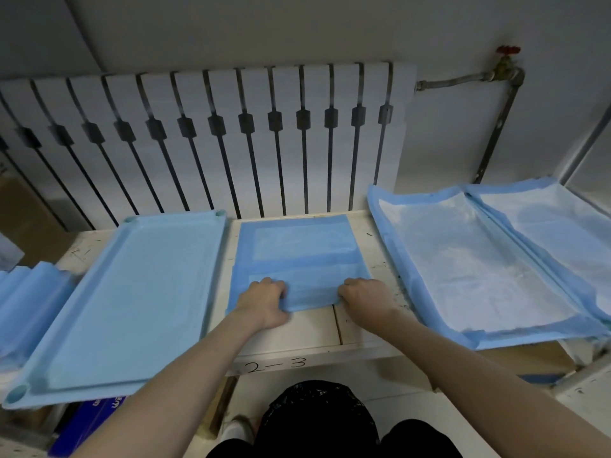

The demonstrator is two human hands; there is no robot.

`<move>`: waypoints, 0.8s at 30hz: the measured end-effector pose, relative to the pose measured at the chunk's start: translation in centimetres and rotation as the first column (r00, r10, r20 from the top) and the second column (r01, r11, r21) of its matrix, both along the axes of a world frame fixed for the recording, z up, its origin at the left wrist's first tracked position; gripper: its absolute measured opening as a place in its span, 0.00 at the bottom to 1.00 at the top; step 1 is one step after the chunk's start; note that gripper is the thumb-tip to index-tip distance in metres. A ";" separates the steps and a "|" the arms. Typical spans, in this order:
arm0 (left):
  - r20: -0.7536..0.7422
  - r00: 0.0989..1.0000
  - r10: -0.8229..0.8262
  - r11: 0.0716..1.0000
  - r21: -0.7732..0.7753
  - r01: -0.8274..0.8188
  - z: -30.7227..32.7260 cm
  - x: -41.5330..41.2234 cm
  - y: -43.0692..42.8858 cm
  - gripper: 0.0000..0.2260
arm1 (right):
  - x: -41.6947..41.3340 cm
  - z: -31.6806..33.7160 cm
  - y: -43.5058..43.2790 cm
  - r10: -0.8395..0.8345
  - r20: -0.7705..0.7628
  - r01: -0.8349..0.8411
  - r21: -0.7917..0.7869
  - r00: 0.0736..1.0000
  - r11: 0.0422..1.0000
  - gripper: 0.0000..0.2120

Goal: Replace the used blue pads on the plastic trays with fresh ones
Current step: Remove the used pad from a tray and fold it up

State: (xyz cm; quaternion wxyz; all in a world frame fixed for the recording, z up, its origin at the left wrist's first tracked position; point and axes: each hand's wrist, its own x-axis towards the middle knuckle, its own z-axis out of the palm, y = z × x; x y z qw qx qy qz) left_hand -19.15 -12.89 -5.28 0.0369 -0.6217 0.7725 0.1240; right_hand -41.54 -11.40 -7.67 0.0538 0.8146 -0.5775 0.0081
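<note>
Between tray [132, 292] and spread pads [463, 259], both the left hand [264, 300] and right hand [365, 297] grip the folded pad's [297, 249] near edge.

**Clearance on the bench**

We note bare white wooden bench top [330, 335] on the near side of the folded blue pad [297, 252], up to the bench edge. A narrow bare strip runs between that pad and the spread blue-and-white pads [463, 269] on the right. The light blue plastic tray [132, 292] lies just beside the pad's left edge, leaving only a sliver. The white ribbed radiator [231, 137] closes the back.
</note>
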 end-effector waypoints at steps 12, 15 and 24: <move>0.000 0.998 0.059 0.982 -0.178 -0.058 0.4 -0.8 -1.0 0.07 | -2.2 1.5 -0.9 0.097 0.227 -0.119 0.087 0.969 0.989 0.14; -0.057 0.994 0.089 0.990 -0.107 -0.095 0.8 -0.4 -1.6 0.06 | -3.3 1.6 -1.0 0.070 0.105 -0.078 0.079 0.992 0.994 0.21; 0.097 0.992 0.077 0.977 0.191 -0.095 4.1 0.0 -2.7 0.10 | -4.8 2.5 -1.9 -0.164 0.781 0.176 0.069 0.602 0.982 0.07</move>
